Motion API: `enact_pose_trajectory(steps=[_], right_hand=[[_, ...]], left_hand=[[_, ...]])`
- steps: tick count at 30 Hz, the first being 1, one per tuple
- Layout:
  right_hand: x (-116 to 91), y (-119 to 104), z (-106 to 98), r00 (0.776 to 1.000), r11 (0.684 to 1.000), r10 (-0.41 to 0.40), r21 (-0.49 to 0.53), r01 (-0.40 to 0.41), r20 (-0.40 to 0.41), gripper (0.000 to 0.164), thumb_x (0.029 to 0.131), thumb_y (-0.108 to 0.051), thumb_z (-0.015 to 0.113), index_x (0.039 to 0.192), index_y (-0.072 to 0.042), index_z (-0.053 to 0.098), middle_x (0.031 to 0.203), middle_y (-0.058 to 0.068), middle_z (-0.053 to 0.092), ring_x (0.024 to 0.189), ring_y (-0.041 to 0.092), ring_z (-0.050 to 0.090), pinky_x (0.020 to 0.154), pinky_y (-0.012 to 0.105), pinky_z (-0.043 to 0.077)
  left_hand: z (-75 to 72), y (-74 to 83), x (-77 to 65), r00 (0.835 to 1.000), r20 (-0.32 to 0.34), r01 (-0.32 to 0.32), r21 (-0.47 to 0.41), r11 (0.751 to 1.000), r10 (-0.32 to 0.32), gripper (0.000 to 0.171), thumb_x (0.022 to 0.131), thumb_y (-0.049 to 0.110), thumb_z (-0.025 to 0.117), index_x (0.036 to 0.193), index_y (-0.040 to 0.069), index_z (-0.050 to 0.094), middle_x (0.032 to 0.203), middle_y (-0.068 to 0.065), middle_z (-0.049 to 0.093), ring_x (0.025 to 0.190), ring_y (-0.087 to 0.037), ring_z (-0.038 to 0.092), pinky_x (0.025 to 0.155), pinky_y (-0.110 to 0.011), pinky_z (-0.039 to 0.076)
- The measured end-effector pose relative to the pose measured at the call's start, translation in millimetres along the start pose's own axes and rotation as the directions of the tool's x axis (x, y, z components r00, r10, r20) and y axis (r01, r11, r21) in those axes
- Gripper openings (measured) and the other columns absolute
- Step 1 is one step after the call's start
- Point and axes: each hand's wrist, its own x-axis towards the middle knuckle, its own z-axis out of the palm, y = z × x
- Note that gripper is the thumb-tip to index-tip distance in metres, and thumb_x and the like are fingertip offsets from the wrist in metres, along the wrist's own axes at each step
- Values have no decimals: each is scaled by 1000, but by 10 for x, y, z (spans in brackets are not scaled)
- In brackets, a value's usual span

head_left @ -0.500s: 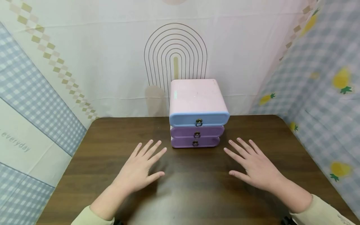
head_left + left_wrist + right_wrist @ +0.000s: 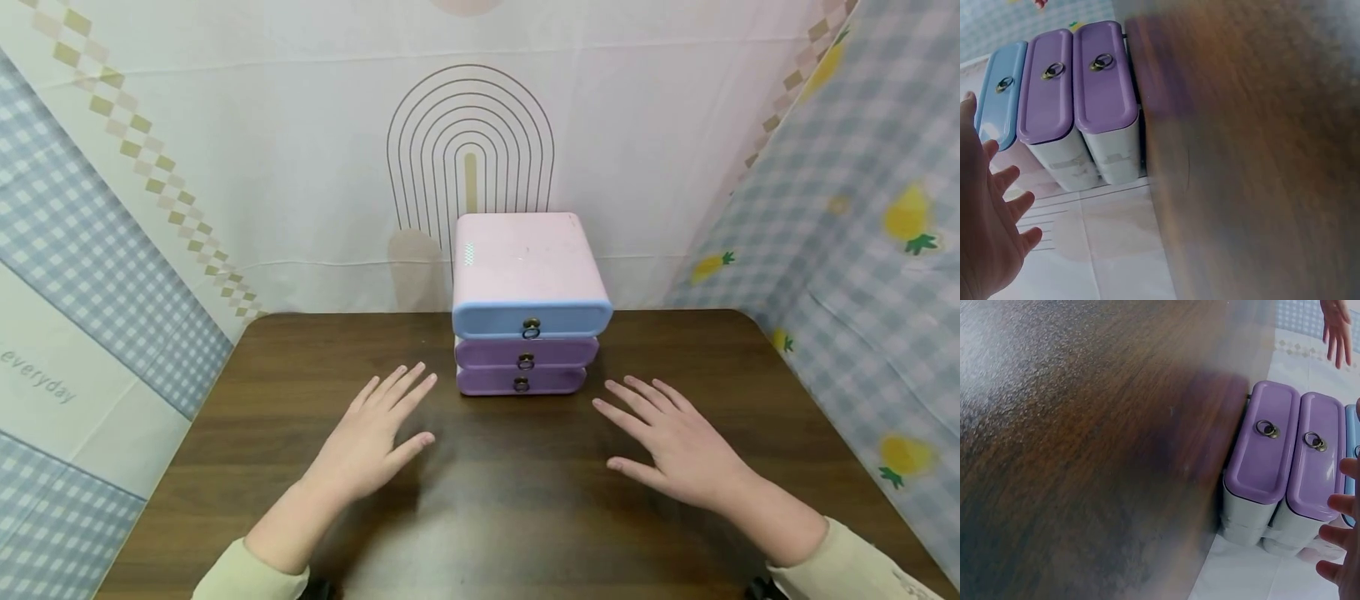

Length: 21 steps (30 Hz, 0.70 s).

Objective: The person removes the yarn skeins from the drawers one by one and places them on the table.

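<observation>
A small three-drawer box (image 2: 525,258) with a pink top stands near the back of the brown table (image 2: 495,517). Its top drawer (image 2: 487,320) has a light blue front; the two below, including the bottom drawer (image 2: 480,382), are purple. Each front carries a bronze ring pull (image 2: 531,330), and all three fronts look closed. To the left, my left hand (image 2: 367,442) hovers over the table, fingers spread, holding nothing. My right hand (image 2: 682,450) mirrors it on the right, fingers straight and apart from the box. White drawer sides (image 2: 1116,150) show in the left wrist view.
Behind the table hangs a white cloth (image 2: 315,167) printed with arches. Blue checked cloth (image 2: 832,225) with yellow pineapples borders the right side, and another checked cloth (image 2: 75,200) the left. Beige sleeves (image 2: 251,575) cover my forearms.
My left hand has shifted slightly up and left, its fingers a little closer together. The right hand has moved slightly left, fingertips a bit lower. The box stays put.
</observation>
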Motion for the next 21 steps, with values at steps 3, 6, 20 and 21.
enact_pose_trajectory(steps=[3, 6, 20, 21], right_hand=[[23, -8, 6, 1000, 1000, 7, 22, -7, -10, 73, 93, -60, 57, 155, -26, 37, 153, 6, 42, 138, 31, 38, 114, 50, 22], [55, -18, 17, 1000, 998, 23, 62, -21, -19, 68, 94, -54, 60, 152, -23, 42, 146, 7, 49, 132, 29, 45, 107, 51, 31], [294, -93, 44, 994, 990, 60, 133, -48, -88, 52, 97, -42, 60, 143, -18, 55, 134, 8, 58, 120, 28, 54, 101, 49, 40], [313, -94, 44, 994, 990, 63, 134, -51, -91, 52, 97, -42, 60, 142, -18, 55, 134, 8, 58, 120, 28, 54, 101, 49, 40]], left_hand=[[-21, -18, 36, 1000, -19, 10, -40, 999, -11, 71, 101, 58, 42, 160, 30, 16, 165, 1, 18, 150, -22, 18, 121, -46, 10], [-23, -42, 89, 999, -42, 27, -74, 997, -30, 69, 101, 56, 43, 160, 30, 17, 164, 2, 18, 150, -21, 18, 121, -45, 11], [-88, -74, 411, 985, -137, 61, -266, 962, -101, 63, 104, 49, 41, 160, 26, 21, 164, 7, 20, 149, -18, 19, 117, -52, 20], [-92, -77, 431, 984, -141, 63, -271, 961, -105, 63, 104, 50, 40, 160, 27, 20, 164, 7, 20, 149, -19, 20, 117, -52, 20]])
